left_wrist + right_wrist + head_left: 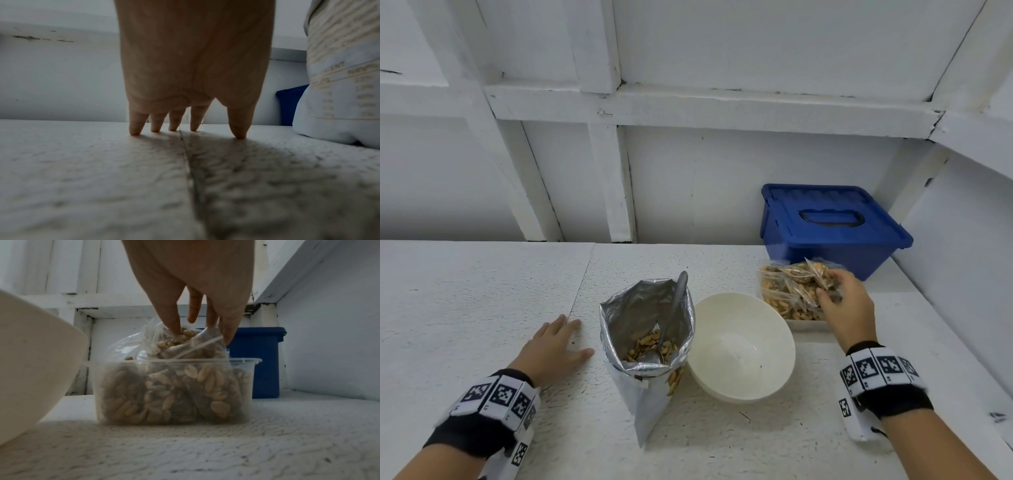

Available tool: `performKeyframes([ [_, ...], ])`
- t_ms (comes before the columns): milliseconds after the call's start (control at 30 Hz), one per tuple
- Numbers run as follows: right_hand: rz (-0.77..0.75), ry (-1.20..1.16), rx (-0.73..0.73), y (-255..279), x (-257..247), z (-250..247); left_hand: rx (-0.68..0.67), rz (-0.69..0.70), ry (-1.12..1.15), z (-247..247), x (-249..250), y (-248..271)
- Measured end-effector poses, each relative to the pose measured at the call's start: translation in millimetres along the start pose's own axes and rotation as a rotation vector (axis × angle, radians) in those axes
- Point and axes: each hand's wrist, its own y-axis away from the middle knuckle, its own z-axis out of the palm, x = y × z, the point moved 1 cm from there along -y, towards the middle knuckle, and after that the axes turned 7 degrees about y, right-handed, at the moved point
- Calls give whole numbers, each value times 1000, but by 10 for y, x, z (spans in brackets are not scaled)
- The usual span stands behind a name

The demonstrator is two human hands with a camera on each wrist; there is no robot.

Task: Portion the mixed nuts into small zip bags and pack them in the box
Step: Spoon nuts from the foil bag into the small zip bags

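Bench (482,291): white and rough-textured, carrying everything here; a seam runs across it under the left hand.
Blue box (832,229): lidded, at the far right corner against the wall, just behind the clear tub.
Foil bag (647,329): stands open near the middle, mixed nuts (645,347) low inside, a metal spoon (674,308) leaning in it with the handle above the rim.
White bowl (739,346): touching or just beside the foil bag's right side, between it and the clear tub.
Clear tub (174,391): to the right of the bowl, packed with filled zip bags (791,287) that heap above its rim.
Right hand (846,305): grip reaches down onto the topmost zip bag; in the right wrist view the fingertips (173,326) press into its plastic and close on it, thumb on one side, fingers on the other.
Left hand (554,346): grip spread wide, holding nothing; fingertips (135,128) and thumb rest on the bench, left of the foil bag and apart from it.
In the way: the bowl sits close by the right wrist; the heaped zip bags stand between the hand and the blue box.
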Motion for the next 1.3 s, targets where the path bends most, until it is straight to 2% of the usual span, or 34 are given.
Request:
performKeyframes([
  [200, -150, 43, 116, 175, -140, -30, -5, -1, -10, 5, 3, -16],
  [333, -387, -7, 130, 454, -552, -15, 0, 2, -8, -7, 14, -18],
  [400, -473, -41, -7, 633, -749, 53, 4, 2, -1, -10, 21, -12],
  [467, -459, 8, -280, 784, -873, 169, 10, 2, -2, -11, 30, -5],
  [567, -362, 293, -671, 892, -886, 397, 8, -5, 0, -23, 51, 15],
  [667, -294, 504, -867, 918, -863, 544, 11, 5, -1, -25, 53, 22],
  [733, -256, 572, -912, 937, -851, 591, 14, 7, -4, -25, 54, 18],
  [867, -265, 550, -826, 932, -875, 615, 9, 1, -10, -31, 70, 34],
  [1133, -147, 158, -509, 821, -850, 456, -3, -7, -28, -27, 73, 48],
  [1300, -200, -46, -283, 723, -974, 159, 25, 15, 134, -106, 62, 65],
])
